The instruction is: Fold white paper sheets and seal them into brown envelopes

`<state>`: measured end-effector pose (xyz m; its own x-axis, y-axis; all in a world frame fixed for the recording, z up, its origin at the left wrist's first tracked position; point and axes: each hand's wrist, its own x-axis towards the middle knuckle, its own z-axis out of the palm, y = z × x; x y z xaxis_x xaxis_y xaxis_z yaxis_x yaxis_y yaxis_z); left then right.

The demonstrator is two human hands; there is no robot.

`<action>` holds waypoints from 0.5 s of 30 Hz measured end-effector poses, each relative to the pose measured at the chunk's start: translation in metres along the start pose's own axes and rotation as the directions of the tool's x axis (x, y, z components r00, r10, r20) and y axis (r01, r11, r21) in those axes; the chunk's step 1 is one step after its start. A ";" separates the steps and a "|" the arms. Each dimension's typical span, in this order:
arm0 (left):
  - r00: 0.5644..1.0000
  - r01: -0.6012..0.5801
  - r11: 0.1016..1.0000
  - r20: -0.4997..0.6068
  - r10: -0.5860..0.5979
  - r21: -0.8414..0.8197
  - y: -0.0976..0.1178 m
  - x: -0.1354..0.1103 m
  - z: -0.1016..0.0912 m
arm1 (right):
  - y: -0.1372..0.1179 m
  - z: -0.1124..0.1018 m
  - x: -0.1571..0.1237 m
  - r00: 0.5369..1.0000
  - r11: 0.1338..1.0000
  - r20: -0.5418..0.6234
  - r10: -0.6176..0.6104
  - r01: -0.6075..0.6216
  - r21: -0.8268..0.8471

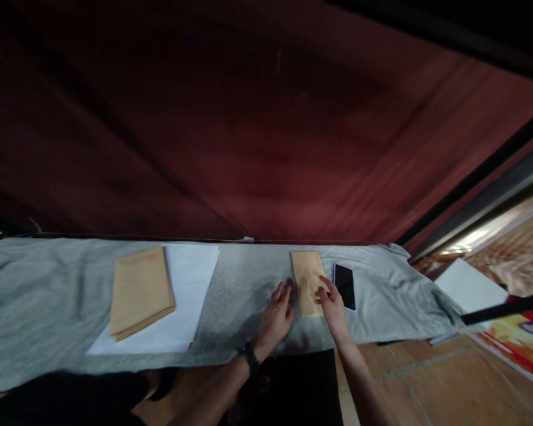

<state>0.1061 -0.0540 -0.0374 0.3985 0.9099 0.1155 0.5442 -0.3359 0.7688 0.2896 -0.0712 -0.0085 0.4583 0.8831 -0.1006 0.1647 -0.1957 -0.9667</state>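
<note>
A narrow brown paper envelope (pixel 306 272) lies flat on the grey cloth, its long side running away from me. Over its right edge reaches my right hand (pixel 331 299), fingers apart and slightly bent, with nothing visible in them. Whether the fingertips touch the paper I cannot tell. Just left of the envelope, my left hand (pixel 276 316) is held low over the cloth with its fingers stretched out, holding nothing. A dark band is on that wrist. Right of my right hand lies a phone (pixel 345 287), screen dark, in a purple-edged case.
On the left, a stack of larger brown envelopes (pixel 142 290) rests partly on white paper sheets (pixel 190 296). The grey cloth (pixel 48 296) covers the long surface. A dark red fabric wall (pixel 249 148) rises behind it. Metal bars (pixel 475 219) and a printed poster (pixel 524 337) are at right.
</note>
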 end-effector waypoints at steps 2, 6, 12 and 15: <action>0.997 -0.055 0.993 -0.048 0.061 0.109 -0.021 -0.032 -0.019 | 0.012 0.021 -0.033 0.985 0.983 0.047 -0.165 0.168 -0.069; 0.980 -0.011 0.941 -0.182 0.077 0.337 -0.060 -0.087 -0.069 | 0.040 0.070 -0.086 0.869 0.854 0.280 -0.408 0.471 -0.220; 0.870 0.238 0.804 -0.488 0.073 0.546 -0.111 -0.120 -0.177 | 0.062 0.108 -0.105 0.754 0.525 0.373 -0.541 0.649 -0.551; 0.793 0.481 0.701 -0.603 -0.091 0.527 -0.141 -0.125 -0.222 | 0.068 0.110 -0.104 0.706 0.389 0.404 -0.581 0.678 -0.624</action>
<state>-0.1841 -0.0662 -0.0202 -0.1786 0.8988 0.4004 0.9619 0.0739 0.2632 0.1573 -0.1294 -0.0898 -0.1253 0.9098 0.3957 0.9195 0.2563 -0.2981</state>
